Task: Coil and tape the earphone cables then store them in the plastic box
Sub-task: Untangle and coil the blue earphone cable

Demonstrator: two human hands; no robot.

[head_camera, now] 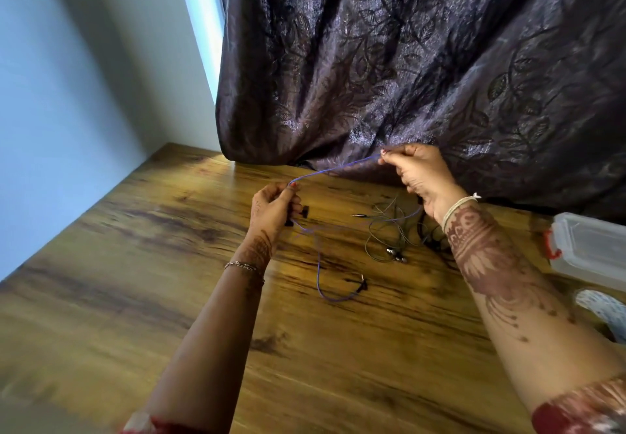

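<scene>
Purple cable (pixel 335 170) stretched between left hand (pixel 274 210) and right hand (pixel 420 172), fingers (pixel 292 192) of both pinched on it, box (pixel 589 250) at right on table (pixel 135 264).

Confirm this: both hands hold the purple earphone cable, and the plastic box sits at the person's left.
Wrong side. The left hand and right hand do hold the purple earphone cable, but the plastic box sits at the person's right, per the head view.
</scene>
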